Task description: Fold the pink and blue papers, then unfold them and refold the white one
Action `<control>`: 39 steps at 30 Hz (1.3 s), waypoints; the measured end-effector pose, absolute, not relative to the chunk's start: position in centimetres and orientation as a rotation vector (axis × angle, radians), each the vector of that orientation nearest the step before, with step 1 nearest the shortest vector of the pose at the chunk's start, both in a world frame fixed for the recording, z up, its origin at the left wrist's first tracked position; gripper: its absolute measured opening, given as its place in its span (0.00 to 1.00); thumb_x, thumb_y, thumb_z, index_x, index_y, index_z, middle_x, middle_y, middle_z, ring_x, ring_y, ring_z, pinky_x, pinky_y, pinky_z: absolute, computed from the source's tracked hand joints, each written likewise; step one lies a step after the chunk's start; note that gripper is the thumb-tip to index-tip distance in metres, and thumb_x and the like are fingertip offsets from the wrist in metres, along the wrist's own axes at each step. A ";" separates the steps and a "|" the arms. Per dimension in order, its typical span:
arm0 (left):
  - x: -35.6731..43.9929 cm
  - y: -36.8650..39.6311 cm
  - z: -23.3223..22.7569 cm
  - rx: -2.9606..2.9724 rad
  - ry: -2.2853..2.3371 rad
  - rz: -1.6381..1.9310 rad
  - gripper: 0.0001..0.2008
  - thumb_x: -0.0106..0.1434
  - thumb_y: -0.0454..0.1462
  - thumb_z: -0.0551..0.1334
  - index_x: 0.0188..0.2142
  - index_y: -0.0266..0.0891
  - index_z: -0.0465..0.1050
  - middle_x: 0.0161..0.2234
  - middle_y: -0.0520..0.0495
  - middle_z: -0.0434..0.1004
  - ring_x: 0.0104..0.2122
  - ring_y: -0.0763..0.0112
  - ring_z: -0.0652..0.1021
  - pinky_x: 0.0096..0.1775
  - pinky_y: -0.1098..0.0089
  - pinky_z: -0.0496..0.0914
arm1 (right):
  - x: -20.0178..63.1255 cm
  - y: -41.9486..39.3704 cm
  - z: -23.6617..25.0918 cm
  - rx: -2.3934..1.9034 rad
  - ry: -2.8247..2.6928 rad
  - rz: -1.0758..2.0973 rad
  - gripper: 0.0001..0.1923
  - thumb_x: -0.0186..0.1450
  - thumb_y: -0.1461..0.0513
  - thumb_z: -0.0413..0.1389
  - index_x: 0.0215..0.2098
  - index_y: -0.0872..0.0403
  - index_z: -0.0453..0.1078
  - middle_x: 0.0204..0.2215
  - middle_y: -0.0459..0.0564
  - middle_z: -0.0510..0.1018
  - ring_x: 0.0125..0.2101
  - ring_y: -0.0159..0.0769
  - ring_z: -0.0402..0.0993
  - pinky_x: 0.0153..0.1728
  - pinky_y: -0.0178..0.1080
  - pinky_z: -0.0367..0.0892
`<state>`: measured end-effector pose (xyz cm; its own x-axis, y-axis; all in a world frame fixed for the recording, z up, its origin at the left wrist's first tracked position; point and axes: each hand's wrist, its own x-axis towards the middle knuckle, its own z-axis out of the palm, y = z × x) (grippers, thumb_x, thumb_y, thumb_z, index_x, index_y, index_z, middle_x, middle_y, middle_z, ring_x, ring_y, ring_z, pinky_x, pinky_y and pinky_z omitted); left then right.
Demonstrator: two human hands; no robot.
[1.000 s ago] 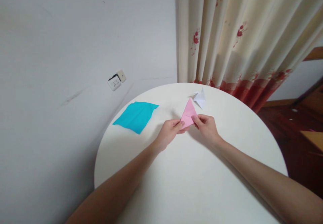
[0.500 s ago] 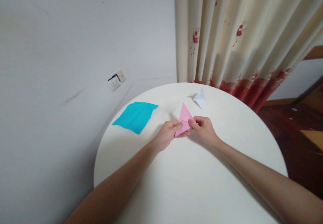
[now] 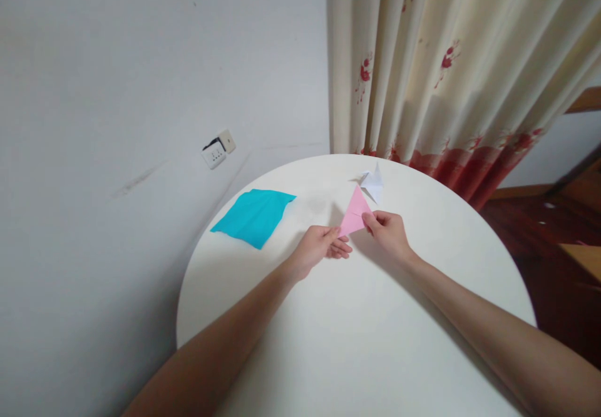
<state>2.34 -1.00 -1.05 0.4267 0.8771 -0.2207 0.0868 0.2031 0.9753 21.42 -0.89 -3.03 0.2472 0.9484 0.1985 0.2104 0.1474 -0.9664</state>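
A pink paper (image 3: pixel 355 212) folded into a triangle is held above the table, its tip pointing away from me. My right hand (image 3: pixel 389 232) pinches it at the right edge, thumb on top. At the lower left corner, my left hand (image 3: pixel 322 247) has its thumb on the paper, while the other fingers stretch out below. A crease line runs across the paper's face. Just beyond its tip stands a white folded-paper figure (image 3: pixel 372 185) with pointed ends.
On the left of the round white table (image 3: pixel 375 342) lies a wrinkled turquoise sheet (image 3: pixel 256 215). A wall with a socket (image 3: pixel 215 154) borders the table's left side. Behind it hangs a cream curtain (image 3: pixel 422 91) with red flowers.
The pink paper has shifted right and away from me with my right hand. My left hand's grip has slid to the lower left corner, with its fingers now out from under the paper.
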 end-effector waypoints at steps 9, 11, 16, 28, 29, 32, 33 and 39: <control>2.5 -0.3 -1.8 1.300 1.066 0.928 0.20 0.55 0.42 0.71 0.44 0.32 0.77 0.36 0.39 0.83 0.32 0.69 0.80 0.38 0.69 0.72 | 21.5 -0.7 -3.4 -1.382 -1.091 0.807 0.19 0.59 0.55 0.56 0.14 0.54 0.63 0.12 0.41 0.61 0.16 0.27 0.53 0.20 0.36 0.47; 2.5 -0.2 -1.9 1.284 1.090 0.941 0.20 0.52 0.39 0.73 0.44 0.32 0.78 0.34 0.41 0.83 0.31 0.69 0.79 0.38 0.69 0.72 | 21.4 -0.7 -3.5 -1.369 -1.096 0.807 0.18 0.58 0.55 0.56 0.14 0.54 0.63 0.12 0.41 0.61 0.17 0.27 0.53 0.20 0.36 0.47; 2.3 -0.1 -2.0 1.213 1.048 0.929 0.16 0.53 0.39 0.73 0.40 0.32 0.80 0.33 0.40 0.83 0.30 0.70 0.79 0.38 0.67 0.73 | 21.4 -0.9 -3.5 -1.321 -1.136 0.807 0.18 0.59 0.56 0.56 0.15 0.53 0.62 0.12 0.41 0.62 0.17 0.28 0.54 0.20 0.35 0.48; 1.7 -0.2 -1.6 1.139 0.957 0.845 0.15 0.52 0.41 0.74 0.35 0.33 0.81 0.35 0.40 0.82 0.34 0.70 0.79 0.43 0.67 0.72 | 21.5 -1.0 -3.0 -1.230 -1.274 0.717 0.19 0.63 0.53 0.54 0.19 0.54 0.66 0.16 0.43 0.66 0.20 0.30 0.58 0.23 0.35 0.52; 1.7 -0.2 -1.5 1.152 0.938 0.829 0.15 0.53 0.42 0.73 0.37 0.33 0.81 0.36 0.40 0.82 0.35 0.69 0.79 0.44 0.67 0.72 | 21.5 -1.1 -3.0 -1.222 -1.282 0.708 0.19 0.64 0.53 0.54 0.19 0.54 0.66 0.17 0.43 0.66 0.21 0.30 0.59 0.23 0.35 0.52; 1.8 -0.3 -1.3 1.216 0.903 0.828 0.18 0.56 0.44 0.71 0.43 0.34 0.80 0.41 0.38 0.82 0.38 0.67 0.80 0.45 0.67 0.71 | 21.4 -1.1 -3.0 -1.201 -1.309 0.704 0.20 0.64 0.51 0.54 0.19 0.54 0.66 0.17 0.43 0.66 0.21 0.30 0.59 0.24 0.35 0.53; 1.9 -0.4 -1.3 1.238 0.909 0.843 0.19 0.57 0.44 0.70 0.43 0.33 0.80 0.41 0.38 0.82 0.38 0.67 0.80 0.45 0.66 0.72 | 21.4 -1.2 -3.0 -1.195 -1.319 0.709 0.21 0.64 0.51 0.55 0.19 0.55 0.67 0.17 0.43 0.67 0.21 0.30 0.59 0.24 0.35 0.53; 2.4 -0.6 -0.9 1.261 0.997 0.836 0.19 0.55 0.47 0.71 0.36 0.31 0.80 0.34 0.38 0.82 0.34 0.65 0.80 0.42 0.65 0.72 | 21.4 -1.0 -3.4 -1.169 -1.319 0.789 0.23 0.63 0.47 0.56 0.20 0.54 0.66 0.17 0.43 0.65 0.20 0.29 0.56 0.22 0.35 0.50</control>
<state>2.44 -0.60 -0.92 0.3615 0.9223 -0.1369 0.0262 0.1367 0.9903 21.36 -1.00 -3.37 0.1431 0.9417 0.3045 0.1766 0.2784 -0.9441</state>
